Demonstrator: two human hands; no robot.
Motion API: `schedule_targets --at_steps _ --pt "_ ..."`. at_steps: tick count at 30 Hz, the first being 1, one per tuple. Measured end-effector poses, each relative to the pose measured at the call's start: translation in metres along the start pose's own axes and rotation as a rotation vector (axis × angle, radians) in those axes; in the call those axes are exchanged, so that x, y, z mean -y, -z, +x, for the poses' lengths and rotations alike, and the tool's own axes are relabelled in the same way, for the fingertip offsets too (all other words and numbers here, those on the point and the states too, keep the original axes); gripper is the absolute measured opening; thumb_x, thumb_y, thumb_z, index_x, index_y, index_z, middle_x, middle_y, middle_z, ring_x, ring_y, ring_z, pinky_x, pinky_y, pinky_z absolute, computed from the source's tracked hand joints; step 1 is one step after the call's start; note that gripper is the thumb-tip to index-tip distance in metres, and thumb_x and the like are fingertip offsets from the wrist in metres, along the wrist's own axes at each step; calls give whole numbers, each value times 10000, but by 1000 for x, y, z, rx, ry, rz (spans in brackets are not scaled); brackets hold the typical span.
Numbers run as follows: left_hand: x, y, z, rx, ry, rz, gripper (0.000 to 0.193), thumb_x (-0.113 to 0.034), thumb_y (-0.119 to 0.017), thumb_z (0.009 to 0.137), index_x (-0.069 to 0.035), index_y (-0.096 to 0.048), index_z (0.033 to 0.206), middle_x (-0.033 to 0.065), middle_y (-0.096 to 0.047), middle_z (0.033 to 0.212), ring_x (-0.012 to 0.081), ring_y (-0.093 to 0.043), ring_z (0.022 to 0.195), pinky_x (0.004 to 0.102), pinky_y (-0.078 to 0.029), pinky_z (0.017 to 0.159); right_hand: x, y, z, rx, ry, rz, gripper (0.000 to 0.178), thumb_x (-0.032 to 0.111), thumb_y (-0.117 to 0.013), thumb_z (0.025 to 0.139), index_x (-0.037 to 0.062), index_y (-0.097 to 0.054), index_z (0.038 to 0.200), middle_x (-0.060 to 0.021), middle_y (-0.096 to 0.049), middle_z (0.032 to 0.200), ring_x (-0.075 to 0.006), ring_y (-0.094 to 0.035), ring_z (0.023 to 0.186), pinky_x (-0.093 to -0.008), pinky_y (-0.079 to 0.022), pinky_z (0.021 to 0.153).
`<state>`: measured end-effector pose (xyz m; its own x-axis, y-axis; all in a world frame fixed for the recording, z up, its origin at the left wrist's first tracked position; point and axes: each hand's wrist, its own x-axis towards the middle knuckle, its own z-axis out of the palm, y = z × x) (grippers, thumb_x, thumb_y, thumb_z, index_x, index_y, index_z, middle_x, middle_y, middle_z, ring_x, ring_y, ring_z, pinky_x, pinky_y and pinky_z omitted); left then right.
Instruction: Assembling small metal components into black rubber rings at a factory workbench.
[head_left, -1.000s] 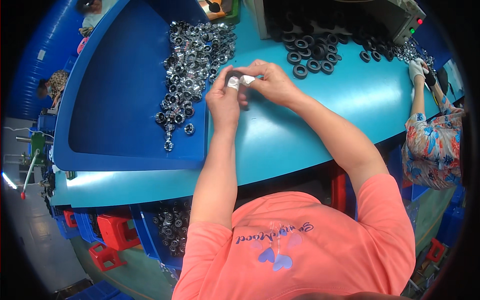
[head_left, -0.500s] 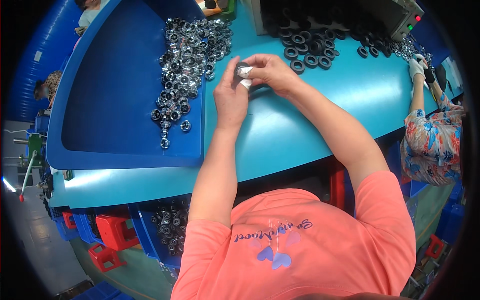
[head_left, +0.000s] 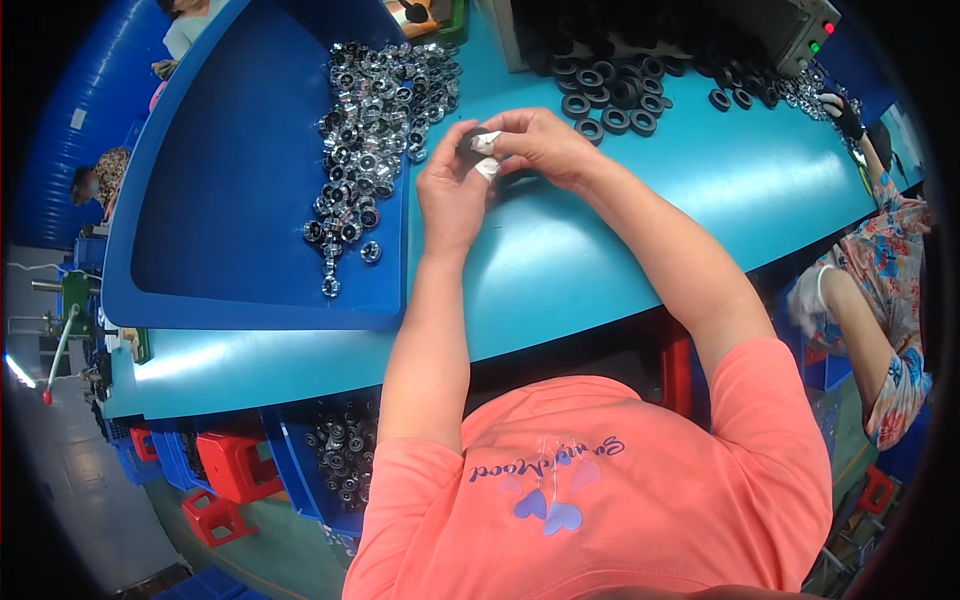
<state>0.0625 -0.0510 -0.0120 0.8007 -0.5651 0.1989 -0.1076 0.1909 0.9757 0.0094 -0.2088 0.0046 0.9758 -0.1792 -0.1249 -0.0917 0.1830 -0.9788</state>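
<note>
Over teal table (head_left: 640, 250), both hands (head_left: 548, 147) holding dark round piece (head_left: 469, 141) between them, blue tray (head_left: 230, 190) at left

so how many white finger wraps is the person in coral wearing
2. One white wrap is on the left hand, at the thumb; another white wrap is on the right hand, also at the thumb. Some fingers are partly hidden, so more could be unseen.

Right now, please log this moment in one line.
left hand: holds dark part; right hand: on same part; nearby: blue tray, shiny parts
</note>
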Motion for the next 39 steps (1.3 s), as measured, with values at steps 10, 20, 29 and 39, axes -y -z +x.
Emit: schedule_targets --at_steps 10,20,29,39 --pt "-1 1 1 27 32 -25 512 39 -655 881 -68 -566 1373 32 -702 1079 80 -663 887 205 -525 617 -2 10 3 39 -69 98 362 180 -671 942 14 -638 1262 -70 -689 1084 -141 -660 954 -296 -544 845" --pt "6 1 0 18 -1 -32 482 30 -674 877 -36 -565 1342 32 -697 1074 64 -645 849 189 -487 580 0 1 1 -21 159 -301 284 199 -641 952 93 -667 1214 -43 -689 1096 -178 -646 997 -330 -513 844" --pt "-38 -17 -69 94 -58 -17 401 19 -729 851 -3 -570 1219 58 -663 1038 102 -632 877 250 -549 736 -14 91 12 -767 355 -1638 475 375 -691 843 218 -657 1290 -41 -605 1318 -249 -478 1295 -524 -328 1070" --pt "-50 82 -223 -63 351 -617 625 -317 -670 938 31 -460 1412 144 -602 1090 198 -587 931 335 -474 750 -44 45 16 -806 519 -1426 156 240 -719 784 116 -740 877 -83 -646 1023 -306 -574 1037 -470 -413 907"
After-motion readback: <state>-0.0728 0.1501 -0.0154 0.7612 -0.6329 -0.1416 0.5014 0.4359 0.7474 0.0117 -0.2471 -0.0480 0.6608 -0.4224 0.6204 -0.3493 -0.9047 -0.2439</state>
